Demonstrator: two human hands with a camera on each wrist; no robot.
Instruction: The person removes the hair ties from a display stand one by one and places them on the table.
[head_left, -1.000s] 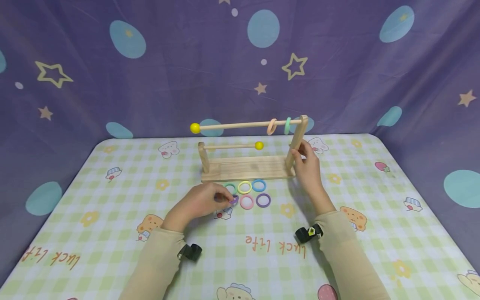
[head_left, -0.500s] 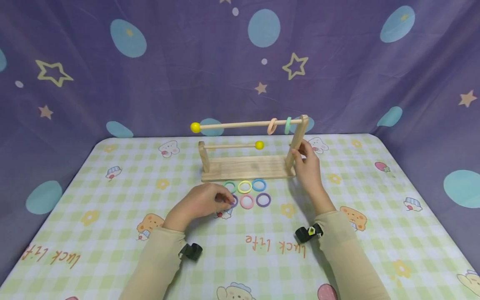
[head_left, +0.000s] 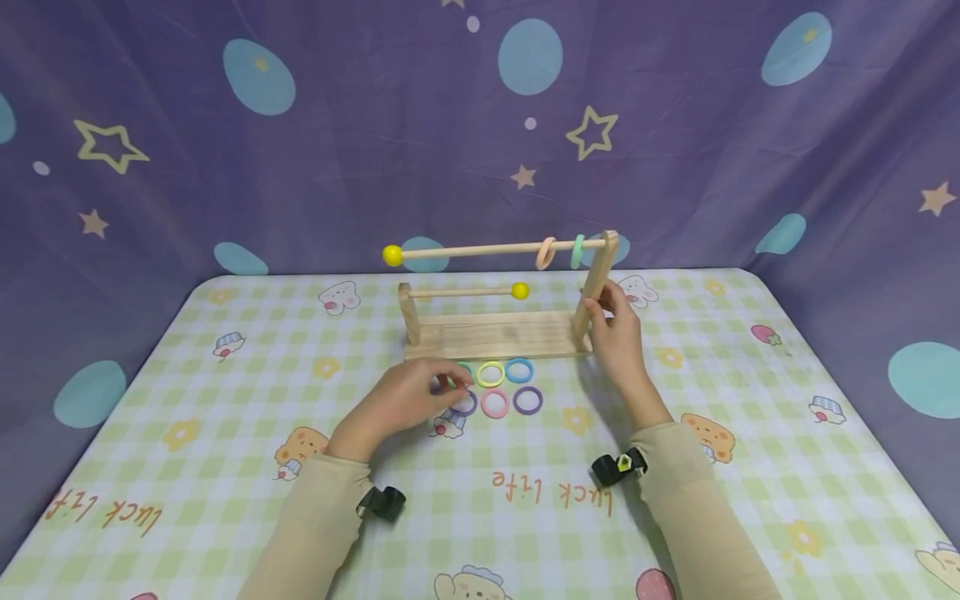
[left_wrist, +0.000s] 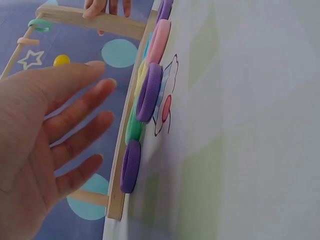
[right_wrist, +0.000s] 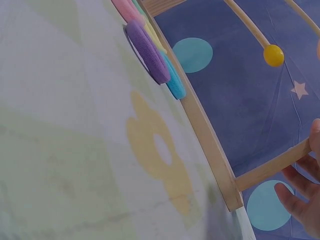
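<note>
A wooden stand carries a long upper rod and a shorter lower rod. On the upper rod hang a peach hair tie and a mint hair tie. In front of the base lie several more, among them a purple hair tie nearest my left hand. That hand hovers over them with fingers spread and nothing held, partly hiding a green one. Another purple one shows only in the left wrist view. My right hand grips the stand's right post between thumb and fingers.
Yellow balls cap the free ends of the upper rod and lower rod. Yellow, blue, pink and purple hair ties lie flat on the checked tablecloth. A purple curtain hangs behind the table.
My left fingers held a slightly raised purple hair tie; it now lies flat, released, and the fingers have parted and lifted. My right hand keeps its place on the post.
</note>
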